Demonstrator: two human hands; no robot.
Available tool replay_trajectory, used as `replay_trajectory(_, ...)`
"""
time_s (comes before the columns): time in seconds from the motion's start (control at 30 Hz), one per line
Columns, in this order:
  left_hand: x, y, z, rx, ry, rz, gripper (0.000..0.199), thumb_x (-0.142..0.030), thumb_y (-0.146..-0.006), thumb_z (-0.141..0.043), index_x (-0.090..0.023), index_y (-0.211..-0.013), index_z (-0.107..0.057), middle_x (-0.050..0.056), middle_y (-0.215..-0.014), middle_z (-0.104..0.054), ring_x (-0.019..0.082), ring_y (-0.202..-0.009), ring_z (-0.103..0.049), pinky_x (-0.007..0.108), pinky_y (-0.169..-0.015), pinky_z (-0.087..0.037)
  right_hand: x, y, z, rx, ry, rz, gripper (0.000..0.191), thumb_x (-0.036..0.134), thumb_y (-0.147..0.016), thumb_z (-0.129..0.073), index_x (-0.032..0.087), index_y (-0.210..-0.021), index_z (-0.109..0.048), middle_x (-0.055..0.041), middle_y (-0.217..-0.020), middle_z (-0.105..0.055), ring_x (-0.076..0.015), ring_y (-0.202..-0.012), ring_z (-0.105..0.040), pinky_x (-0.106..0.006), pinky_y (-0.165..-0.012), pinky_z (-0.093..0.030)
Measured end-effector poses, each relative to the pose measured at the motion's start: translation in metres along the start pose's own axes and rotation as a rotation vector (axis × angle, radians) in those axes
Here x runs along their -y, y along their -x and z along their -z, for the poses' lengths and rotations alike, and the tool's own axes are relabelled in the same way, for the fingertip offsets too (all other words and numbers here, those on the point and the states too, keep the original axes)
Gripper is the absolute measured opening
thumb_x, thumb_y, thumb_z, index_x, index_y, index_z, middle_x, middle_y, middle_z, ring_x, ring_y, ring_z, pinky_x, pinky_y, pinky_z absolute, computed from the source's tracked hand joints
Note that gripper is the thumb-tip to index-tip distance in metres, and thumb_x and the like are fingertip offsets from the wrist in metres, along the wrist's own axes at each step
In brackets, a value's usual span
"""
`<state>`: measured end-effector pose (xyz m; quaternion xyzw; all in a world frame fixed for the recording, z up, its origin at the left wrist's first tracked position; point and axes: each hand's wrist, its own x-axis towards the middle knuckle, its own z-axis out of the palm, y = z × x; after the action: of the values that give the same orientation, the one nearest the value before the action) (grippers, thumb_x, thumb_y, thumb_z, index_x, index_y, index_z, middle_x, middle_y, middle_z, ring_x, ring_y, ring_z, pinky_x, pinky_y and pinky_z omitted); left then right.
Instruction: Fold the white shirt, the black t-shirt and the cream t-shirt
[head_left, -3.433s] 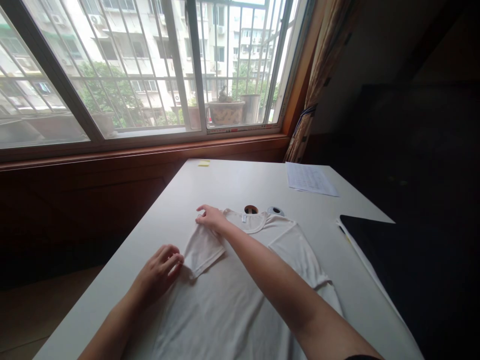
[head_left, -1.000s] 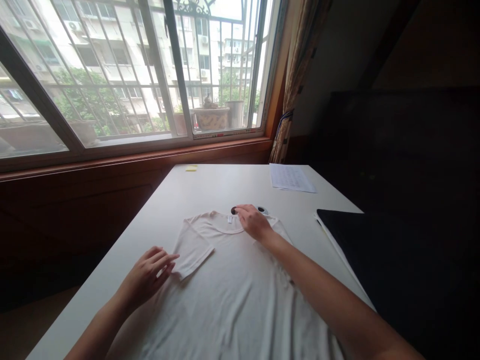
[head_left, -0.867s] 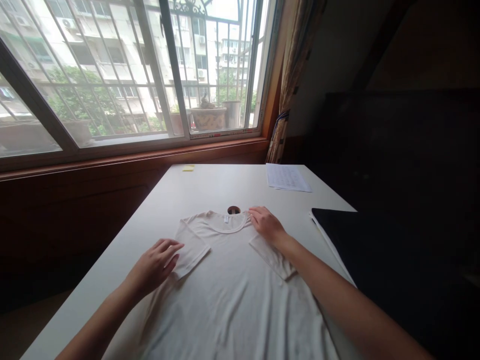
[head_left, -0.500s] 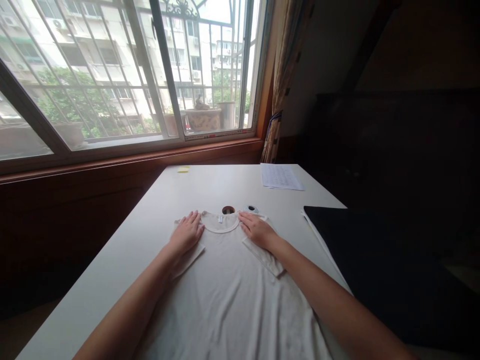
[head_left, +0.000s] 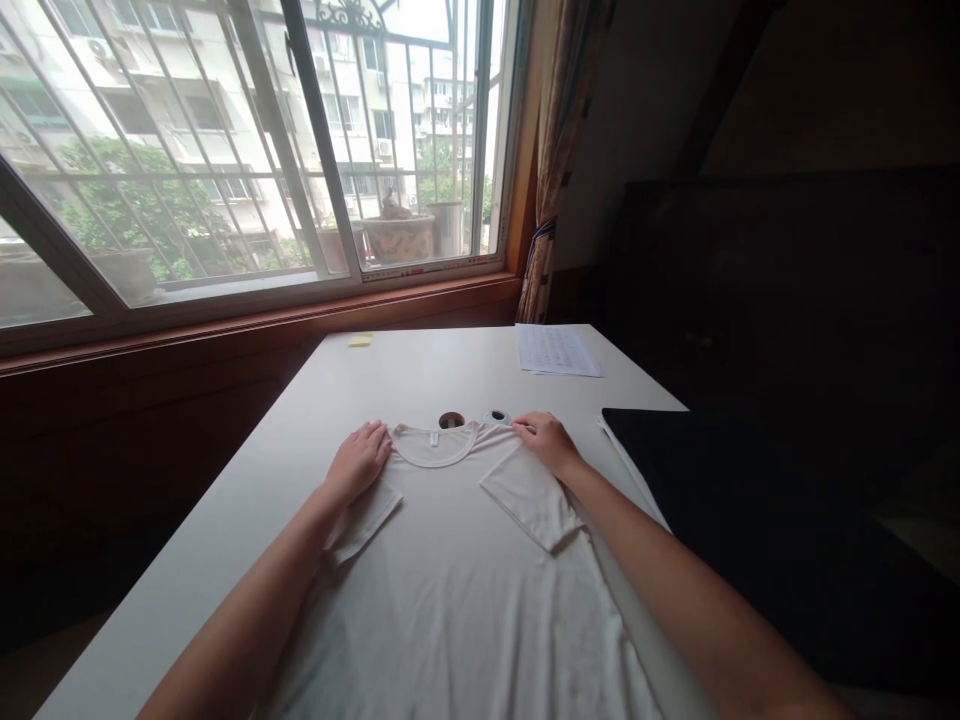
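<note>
A white T-shirt [head_left: 450,560] lies spread on the white table [head_left: 247,440], its round neckline at the far end and both short sleeves folded inward over the front. My left hand [head_left: 360,462] rests flat on the shirt's left shoulder, fingers stretched out beside the collar. On the other side, my right hand [head_left: 549,440] pinches the cloth at the outer right shoulder between thumb and fingers. Just beyond the neckline sit a brown roll [head_left: 451,421] and a pale roll [head_left: 496,416], each partly hidden by the shirt.
Printed sheets [head_left: 559,350] lie at the table's far right, and yellow sticky notes [head_left: 361,340] at its far left. A dark cloth-like item [head_left: 675,470] with a white edge covers the right side. Behind the table are a barred window [head_left: 247,150] and a curtain [head_left: 546,190].
My right hand has shifted outward from the collar to the shoulder's outer edge and closed on the cloth, stretching it rightward. My left hand stays on the left shoulder, slightly farther left.
</note>
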<state>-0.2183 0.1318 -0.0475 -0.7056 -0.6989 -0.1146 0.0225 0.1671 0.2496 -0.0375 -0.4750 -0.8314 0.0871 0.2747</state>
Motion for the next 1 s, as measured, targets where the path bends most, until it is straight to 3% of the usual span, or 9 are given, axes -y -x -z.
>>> replay_trajectory(0.17, 0.002, -0.02, 0.011, -0.047, -0.003, 0.022, 0.029, -0.04, -0.102, -0.048, -0.023, -0.115, -0.069, 0.012, -0.12, -0.066, 0.03, -0.112, -0.058, 0.043, -0.099, -0.047, 0.002, -0.021, -0.007, 0.042, 0.049, -0.028, 0.02, 0.031, -0.095, -0.064, 0.02, -0.104, -0.077, -0.0086, -0.105, -0.074, -0.0224, -0.099, -0.064, -0.033, -0.093, -0.047)
replay_trajectory(0.33, 0.002, -0.036, 0.006, -0.051, 0.0, 0.028, 0.019, -0.037, -0.1, -0.055, -0.021, -0.096, -0.065, 0.01, -0.104, -0.064, 0.028, -0.099, -0.057, 0.039, -0.088, -0.048, 0.022, -0.036, -0.027, 0.127, 0.109, 0.023, 0.024, 0.042, -0.093, -0.071, 0.021, -0.103, -0.074, -0.0083, -0.109, -0.069, -0.0233, -0.104, -0.06, -0.032, -0.091, -0.045)
replay_trajectory(0.53, 0.004, -0.038, -0.003, -0.088, -0.008, -0.007, 0.016, -0.033, -0.104, -0.047, -0.022, -0.099, -0.057, 0.009, -0.102, -0.061, 0.027, -0.097, -0.056, 0.039, -0.088, -0.047, 0.036, -0.042, -0.042, 0.179, 0.171, 0.057, 0.022, 0.044, -0.1, -0.063, 0.021, -0.101, -0.066, -0.0047, -0.101, -0.071, -0.0204, -0.093, -0.063, -0.029, -0.08, -0.043)
replay_trajectory(0.67, 0.008, -0.038, -0.005, -0.106, -0.012, -0.008, 0.016, -0.031, -0.106, -0.044, -0.022, -0.1, -0.055, 0.008, -0.1, -0.06, 0.026, -0.094, -0.057, 0.038, -0.085, -0.047, 0.033, -0.046, -0.039, 0.195, 0.22, 0.046, 0.024, 0.046, -0.103, -0.056, 0.023, -0.105, -0.063, -0.0058, -0.104, -0.072, -0.0208, -0.087, -0.066, -0.029, -0.071, -0.04)
replay_trajectory(1.0, 0.012, -0.05, -0.007, -0.102, -0.007, -0.008, 0.017, -0.033, -0.106, -0.044, -0.023, -0.103, -0.056, 0.007, -0.102, -0.06, 0.025, -0.098, -0.057, 0.036, -0.086, -0.047, 0.023, -0.058, -0.033, 0.251, 0.334, 0.076, 0.027, 0.048, -0.105, -0.05, 0.023, -0.109, -0.061, -0.0079, -0.112, -0.071, -0.0231, -0.09, -0.069, -0.03, -0.07, -0.041)
